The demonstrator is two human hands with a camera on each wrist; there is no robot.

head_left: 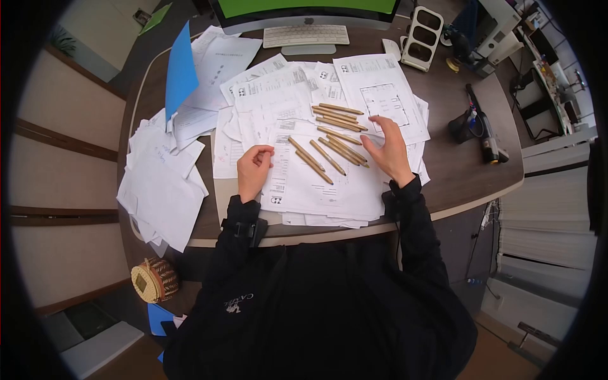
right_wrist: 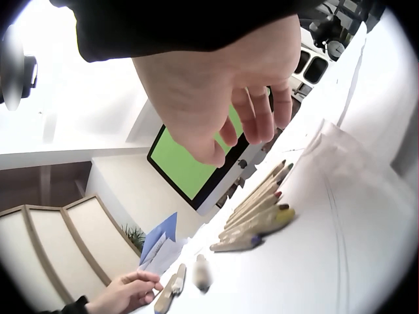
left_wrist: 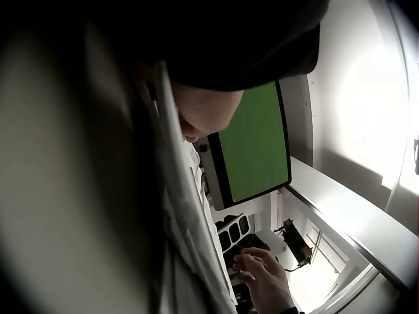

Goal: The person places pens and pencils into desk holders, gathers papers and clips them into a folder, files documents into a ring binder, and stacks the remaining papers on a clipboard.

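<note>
Several wooden pencils lie in loose groups on printed papers: an upper group (head_left: 337,118), a left pair (head_left: 315,168) and others (head_left: 345,151) between. My right hand (head_left: 391,152) hovers at their right side, fingers spread and slightly bent, nothing held. In the right wrist view, this hand (right_wrist: 226,88) hangs above the papers, with coloured-tipped pencils (right_wrist: 258,222) beyond it. My left hand (head_left: 254,172) rests on the papers left of the pencils, fingers loosely curled and empty. The left wrist view partly hides that hand (left_wrist: 209,110) behind the sleeve and paper edge.
Behind the papers stand a keyboard (head_left: 306,36) and a monitor (head_left: 304,9). Loose sheets (head_left: 161,190) and an upright blue folder (head_left: 181,73) are at the left. On the right are a white three-slot holder (head_left: 422,39), a black pen cup (head_left: 466,126) and a dark tool (head_left: 489,136).
</note>
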